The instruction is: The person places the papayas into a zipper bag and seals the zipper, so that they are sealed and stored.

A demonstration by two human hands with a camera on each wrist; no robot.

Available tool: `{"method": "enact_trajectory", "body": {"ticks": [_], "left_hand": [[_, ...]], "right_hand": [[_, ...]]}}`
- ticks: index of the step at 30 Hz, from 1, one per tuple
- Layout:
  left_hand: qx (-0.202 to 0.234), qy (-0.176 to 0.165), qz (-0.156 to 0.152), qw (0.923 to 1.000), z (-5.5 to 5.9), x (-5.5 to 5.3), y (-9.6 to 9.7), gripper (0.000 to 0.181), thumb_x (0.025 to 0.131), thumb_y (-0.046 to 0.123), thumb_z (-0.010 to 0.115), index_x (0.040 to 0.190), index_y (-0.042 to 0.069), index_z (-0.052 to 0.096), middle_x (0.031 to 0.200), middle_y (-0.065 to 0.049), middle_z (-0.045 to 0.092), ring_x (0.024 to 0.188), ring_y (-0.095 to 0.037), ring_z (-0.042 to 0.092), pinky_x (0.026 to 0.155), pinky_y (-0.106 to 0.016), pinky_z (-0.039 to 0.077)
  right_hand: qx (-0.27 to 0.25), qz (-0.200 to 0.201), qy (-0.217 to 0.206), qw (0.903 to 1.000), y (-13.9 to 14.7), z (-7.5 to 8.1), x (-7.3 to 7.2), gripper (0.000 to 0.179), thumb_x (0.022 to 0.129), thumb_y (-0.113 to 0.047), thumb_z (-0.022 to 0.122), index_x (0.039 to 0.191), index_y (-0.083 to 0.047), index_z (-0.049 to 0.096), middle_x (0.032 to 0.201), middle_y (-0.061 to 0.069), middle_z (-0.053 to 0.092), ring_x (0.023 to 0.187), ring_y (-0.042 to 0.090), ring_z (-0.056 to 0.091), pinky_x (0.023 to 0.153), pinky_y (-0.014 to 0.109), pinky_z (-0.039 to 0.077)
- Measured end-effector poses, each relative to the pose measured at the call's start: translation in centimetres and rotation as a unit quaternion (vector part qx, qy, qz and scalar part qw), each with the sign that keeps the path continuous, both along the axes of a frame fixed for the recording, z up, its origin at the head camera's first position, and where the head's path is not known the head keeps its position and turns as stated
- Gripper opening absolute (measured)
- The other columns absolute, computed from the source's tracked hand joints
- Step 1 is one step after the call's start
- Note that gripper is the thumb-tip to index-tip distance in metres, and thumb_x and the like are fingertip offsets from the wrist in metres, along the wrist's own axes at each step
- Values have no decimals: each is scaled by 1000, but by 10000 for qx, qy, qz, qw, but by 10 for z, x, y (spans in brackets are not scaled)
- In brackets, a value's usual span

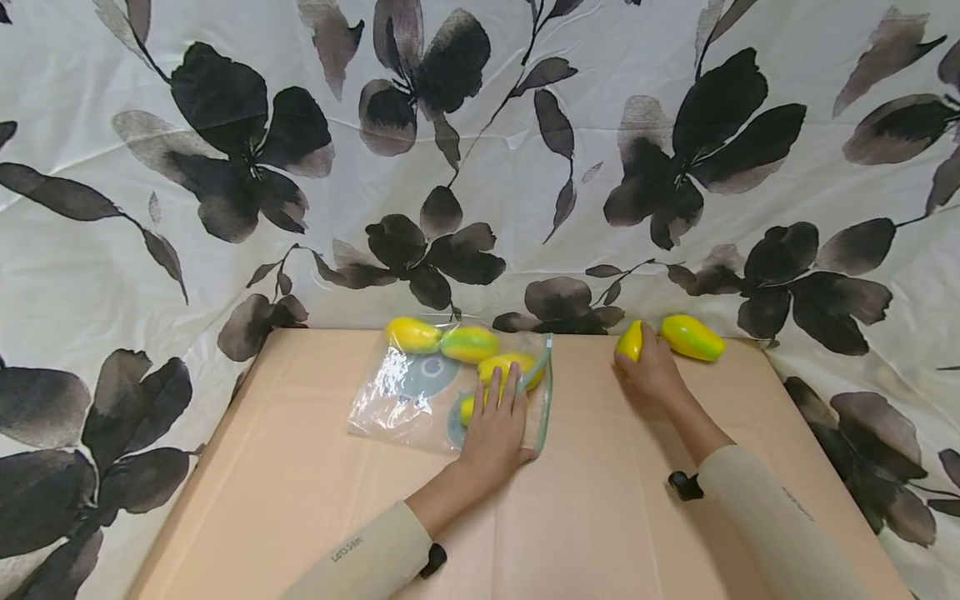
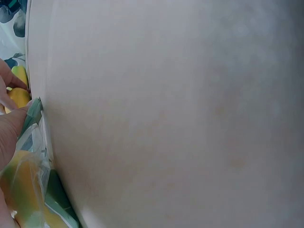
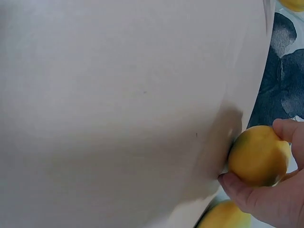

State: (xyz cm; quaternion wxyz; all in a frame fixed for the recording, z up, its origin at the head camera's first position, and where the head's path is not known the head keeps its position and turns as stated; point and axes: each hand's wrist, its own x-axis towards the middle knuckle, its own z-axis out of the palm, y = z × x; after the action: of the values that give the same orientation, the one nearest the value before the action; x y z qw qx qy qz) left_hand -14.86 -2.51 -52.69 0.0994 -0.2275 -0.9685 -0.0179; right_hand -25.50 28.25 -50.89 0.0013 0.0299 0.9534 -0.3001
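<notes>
Two hands at a pale tan desk [image 1: 592,517]; clock directions are read in the head view. The right grip [image 1: 654,367] is narrowed around a single held fruit [image 1: 630,340], which shows at its 10 to 11 o'clock; in the right wrist view the digits bear on opposite sides of the fruit. The held fruit is smooth and rounded, deep yellow with a darker greenish flank. Whether it touches the desk cannot be told.

At 2 o'clock from the right grip, just beside it, a loose fruit [image 1: 692,337] lies at the desk's far edge (elongated, yellow shading to green).

The left grip [image 1: 495,429] is spread rather than curled, its fingers extended toward 12 o'clock and resting on a clear bag [image 1: 378,408], at 9 o'clock from the right grip. The bag bears blue-grey printed shapes and a green strip along its 3 o'clock edge. Four yellow-to-green pieces show within: an outer fruit [image 1: 412,333] at 10 to 11 o'clock from the left grip, a greener fruit [image 1: 469,343] touching it, another near the fingertips, and a fourth partly hidden beneath the fingers.
</notes>
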Motion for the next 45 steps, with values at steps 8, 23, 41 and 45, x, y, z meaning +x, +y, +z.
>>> {"method": "enact_trajectory", "body": {"ticks": [8,23,41,45], "left_hand": [[-22,-4,-23,10000,1,0,0,109,72,64,85,153,6,43,174,-17,9,159,-41,17,126,-57,23],[-84,-16,-13,10000,4,0,1,110,73,65,84,155,5,41,174,-18,8,159,-41,16,126,-57,22],[-109,-166,40,9998,6,0,2,111,73,64,84,156,5,39,174,-17,8,160,-40,14,127,-57,20],[-97,-164,31,9998,6,0,2,110,73,63,85,155,5,41,174,-17,8,159,-40,14,127,-58,20]], "right_hand": [[-130,208,186,9995,4,-1,2,87,97,-21,64,159,10,13,150,41,35,135,55,38,114,66,33],[-739,434,224,9961,3,4,23,91,95,-14,71,160,8,12,158,35,32,139,51,39,118,67,29],[-407,1084,255,9930,0,28,67,84,91,-13,76,154,14,27,151,38,38,137,52,40,116,68,31],[-317,1304,266,9906,-1,33,74,81,90,-14,78,153,9,33,145,34,46,129,48,46,111,66,37]]}}
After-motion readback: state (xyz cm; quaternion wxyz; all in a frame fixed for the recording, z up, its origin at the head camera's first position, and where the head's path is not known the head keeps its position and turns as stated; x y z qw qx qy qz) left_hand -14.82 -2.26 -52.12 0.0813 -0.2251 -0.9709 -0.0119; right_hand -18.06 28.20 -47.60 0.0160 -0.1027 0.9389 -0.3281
